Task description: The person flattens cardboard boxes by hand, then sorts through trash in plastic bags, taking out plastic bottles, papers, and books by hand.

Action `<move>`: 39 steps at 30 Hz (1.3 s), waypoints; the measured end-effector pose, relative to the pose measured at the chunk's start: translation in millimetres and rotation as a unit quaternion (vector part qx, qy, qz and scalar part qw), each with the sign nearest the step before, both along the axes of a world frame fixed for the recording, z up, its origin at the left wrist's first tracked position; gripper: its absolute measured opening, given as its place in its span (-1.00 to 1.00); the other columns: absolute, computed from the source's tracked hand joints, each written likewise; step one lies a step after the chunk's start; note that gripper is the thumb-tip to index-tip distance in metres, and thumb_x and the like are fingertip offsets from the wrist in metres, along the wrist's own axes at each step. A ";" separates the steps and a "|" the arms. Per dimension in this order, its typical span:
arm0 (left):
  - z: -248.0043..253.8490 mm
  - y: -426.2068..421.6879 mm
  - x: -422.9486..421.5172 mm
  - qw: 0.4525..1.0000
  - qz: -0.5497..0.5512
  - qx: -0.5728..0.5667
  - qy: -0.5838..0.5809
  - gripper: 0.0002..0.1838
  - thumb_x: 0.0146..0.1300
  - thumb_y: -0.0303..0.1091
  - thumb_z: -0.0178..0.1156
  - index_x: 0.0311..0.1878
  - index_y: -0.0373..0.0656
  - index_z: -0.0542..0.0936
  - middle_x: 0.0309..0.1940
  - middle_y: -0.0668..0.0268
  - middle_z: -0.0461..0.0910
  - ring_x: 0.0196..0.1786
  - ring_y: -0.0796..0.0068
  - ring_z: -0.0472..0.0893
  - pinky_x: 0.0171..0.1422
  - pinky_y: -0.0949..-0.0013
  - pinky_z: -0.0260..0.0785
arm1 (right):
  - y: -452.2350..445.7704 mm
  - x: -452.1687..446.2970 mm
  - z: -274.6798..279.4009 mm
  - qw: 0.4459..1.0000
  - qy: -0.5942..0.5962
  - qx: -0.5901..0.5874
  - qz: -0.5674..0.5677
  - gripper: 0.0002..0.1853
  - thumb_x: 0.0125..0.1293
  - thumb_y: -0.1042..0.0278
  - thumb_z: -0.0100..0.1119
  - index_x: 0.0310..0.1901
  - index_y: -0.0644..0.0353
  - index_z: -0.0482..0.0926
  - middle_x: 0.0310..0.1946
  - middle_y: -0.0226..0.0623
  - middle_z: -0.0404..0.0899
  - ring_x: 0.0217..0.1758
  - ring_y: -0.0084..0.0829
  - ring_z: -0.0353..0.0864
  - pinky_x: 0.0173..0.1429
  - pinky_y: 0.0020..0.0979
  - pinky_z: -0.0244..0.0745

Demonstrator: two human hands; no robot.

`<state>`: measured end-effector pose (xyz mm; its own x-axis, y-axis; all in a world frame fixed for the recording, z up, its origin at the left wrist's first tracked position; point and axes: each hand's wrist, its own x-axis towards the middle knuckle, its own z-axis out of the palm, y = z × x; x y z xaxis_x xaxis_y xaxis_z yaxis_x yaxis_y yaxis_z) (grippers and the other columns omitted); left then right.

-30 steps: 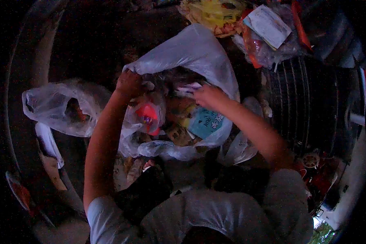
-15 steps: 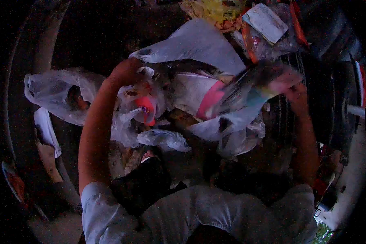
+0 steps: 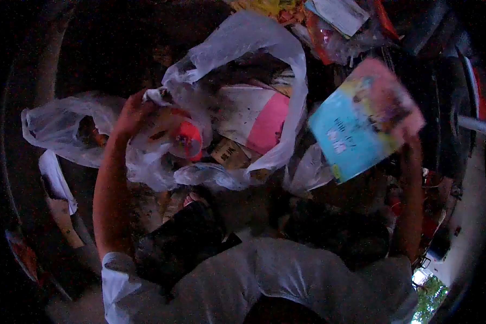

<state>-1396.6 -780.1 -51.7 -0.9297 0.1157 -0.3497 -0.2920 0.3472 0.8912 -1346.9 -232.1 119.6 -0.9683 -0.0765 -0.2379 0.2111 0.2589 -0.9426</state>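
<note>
My left hand is closed on the twisted edge of a white plastic bag at the left of its mouth. The bag gapes wide, and inside it lie a pink-and-white paper item and a small brown printed piece. To the right of the bag, my right hand grips a thin book by its right edge. Its cover is blue, yellow and pink with light lettering, slightly blurred. The fingers behind the book are partly hidden.
A second translucent bag lies at the left, with a red object showing through plastic near my left hand. Papers rest on a red-edged bag at the top right. White paper lies far left. The surroundings are dark.
My right hand has turned the book, and its cover now faces me, apart from the bag. My left hand has shifted left and slightly down, and the bag's mouth is wider and rounder.
</note>
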 end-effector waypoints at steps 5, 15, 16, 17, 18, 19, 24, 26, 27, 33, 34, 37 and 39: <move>0.9 -15.4 16.0 0.997 0.044 -0.054 0.007 -0.69 -0.04 -0.46 -0.03 -0.16 -0.29 0.43 -0.33 0.30 0.50 -0.25 0.54 0.43 -0.16 0.43 0.29 | 102.2 -6.9 -119.4 0.976 -0.172 0.092 -0.099 -0.72 0.09 0.41 0.06 -0.14 0.12 0.32 -0.31 -0.31 0.36 -0.36 -0.55 0.40 -0.37 -0.50 0.34; -15.2 -28.5 3.5 0.990 0.054 -0.112 0.069 -0.57 0.01 -0.41 -0.01 0.00 -0.34 0.31 -0.18 0.14 0.47 -0.14 0.38 0.45 -0.07 0.39 0.28 | -180.3 -56.6 -81.7 0.802 0.026 0.294 0.519 -0.82 0.05 0.41 0.02 -0.27 0.19 0.48 -0.49 -0.16 0.48 -0.42 -0.25 0.50 -0.28 -0.34 0.37; -26.4 -26.8 4.7 0.989 0.098 -0.058 0.094 -0.56 0.02 -0.39 0.00 0.01 -0.33 0.30 -0.19 0.12 0.47 -0.14 0.36 0.46 -0.07 0.37 0.29 | -195.3 -49.4 -123.9 0.785 0.021 0.319 0.530 -0.81 0.01 0.37 0.06 -0.30 0.19 0.49 -0.52 -0.12 0.47 -0.35 -0.23 0.50 -0.29 -0.27 0.37; -33.1 -22.4 7.9 0.979 0.106 -0.106 0.135 -0.56 0.03 -0.36 -0.01 0.02 -0.28 0.30 -0.19 0.10 0.47 -0.15 0.30 0.47 -0.08 0.34 0.30 | -217.8 -46.3 -155.1 0.720 -0.037 0.390 0.573 -0.74 -0.01 0.35 0.08 -0.23 0.20 0.45 -0.35 -0.12 0.48 -0.25 -0.21 0.48 -0.20 -0.23 0.37; -38.3 -15.1 11.9 0.966 0.114 -0.153 0.177 -0.57 0.05 -0.33 -0.02 0.03 -0.22 0.30 -0.20 0.07 0.47 -0.16 0.24 0.48 -0.09 0.30 0.31 | -232.9 -31.6 -196.4 0.750 0.015 0.407 0.521 -0.68 -0.02 0.34 0.09 -0.17 0.20 0.41 -0.26 -0.12 0.45 -0.22 -0.18 0.47 -0.18 -0.22 0.38; -38.9 -6.1 15.9 0.947 0.122 -0.201 0.218 -0.57 0.06 -0.30 -0.03 0.04 -0.17 0.29 -0.20 0.04 0.47 -0.17 0.19 0.49 -0.09 0.26 0.32 | -244.1 -20.0 -227.5 0.775 0.067 0.422 0.466 -0.62 -0.02 0.32 0.09 -0.11 0.20 0.36 -0.18 -0.11 0.41 -0.18 -0.16 0.45 -0.16 -0.22 0.39; 41.5 68.2 26.0 0.929 -0.191 -0.317 0.026 -0.54 0.10 -0.22 -0.14 0.13 0.08 0.22 -0.24 -0.03 0.45 -0.19 -0.02 0.45 -0.12 0.18 0.33 | -270.8 -22.2 -262.2 0.779 0.039 0.502 0.374 -0.54 -0.02 0.27 0.09 -0.04 0.21 0.30 -0.13 -0.09 0.39 -0.16 -0.14 0.46 -0.21 -0.23 0.43; 28.4 87.9 25.2 0.853 -0.359 -0.370 0.080 -0.54 0.09 -0.21 -0.10 0.12 0.09 0.23 -0.30 0.03 0.49 -0.20 0.10 0.50 -0.14 0.22 0.35 | -277.4 -28.0 -248.0 0.791 0.003 0.498 0.355 -0.61 -0.02 0.28 0.06 -0.11 0.22 0.37 -0.20 -0.11 0.44 -0.21 -0.16 0.49 -0.24 -0.21 0.43; 20.8 97.8 24.8 0.813 -0.422 -0.388 0.104 -0.54 0.08 -0.20 -0.08 0.12 0.09 0.24 -0.33 0.06 0.50 -0.21 0.15 0.51 -0.15 0.23 0.36 | -274.2 -25.5 -273.0 0.799 0.028 0.481 0.361 -0.65 -0.03 0.29 0.05 -0.16 0.22 0.40 -0.26 -0.11 0.47 -0.25 -0.16 0.50 -0.26 -0.21 0.43; 9.2 103.8 5.2 0.733 -0.455 -0.475 0.172 -0.59 0.07 -0.15 -0.03 0.01 -0.02 0.32 -0.34 0.20 0.54 -0.28 0.27 0.56 -0.22 0.23 0.40 | -252.7 -43.0 -243.6 0.759 0.024 0.509 0.406 -0.76 -0.10 0.38 0.03 -0.33 0.24 0.49 -0.50 -0.09 0.51 -0.41 -0.09 0.51 -0.31 -0.18 0.41; 13.6 102.3 -0.8 0.750 -0.429 -0.486 0.132 -0.62 0.08 -0.16 -0.04 -0.02 -0.06 0.35 -0.34 0.20 0.55 -0.29 0.26 0.56 -0.23 0.22 0.40 | -252.4 -51.7 -192.5 0.783 0.024 0.489 0.384 -0.74 -0.11 0.38 0.03 -0.31 0.24 0.47 -0.49 -0.08 0.51 -0.40 -0.07 0.51 -0.31 -0.18 0.41; 9.4 97.0 -12.7 0.782 -0.382 -0.485 0.081 -0.68 0.08 -0.17 -0.04 -0.13 -0.12 0.42 -0.33 0.20 0.55 -0.30 0.25 0.57 -0.25 0.22 0.41 | -209.5 -71.8 -145.1 0.809 0.126 0.422 0.389 -0.74 -0.08 0.36 0.04 -0.28 0.22 0.44 -0.51 -0.05 0.49 -0.40 -0.06 0.50 -0.32 -0.19 0.39; -2.8 95.0 -13.2 0.794 -0.359 -0.479 0.108 -0.71 0.08 -0.17 -0.04 -0.19 -0.12 0.46 -0.32 0.19 0.55 -0.29 0.25 0.57 -0.26 0.22 0.41 | -187.8 -75.8 -133.2 0.799 0.262 0.407 0.357 -0.74 -0.06 0.35 0.06 -0.28 0.20 0.42 -0.53 -0.05 0.48 -0.40 -0.07 0.49 -0.33 -0.20 0.38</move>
<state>-1409.8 -685.2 -54.5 -0.7953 0.4197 -0.4374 0.4114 0.9036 0.1192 -1422.6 -419.9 -13.6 -0.7298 -0.6804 -0.0671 -0.6326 0.7093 -0.3110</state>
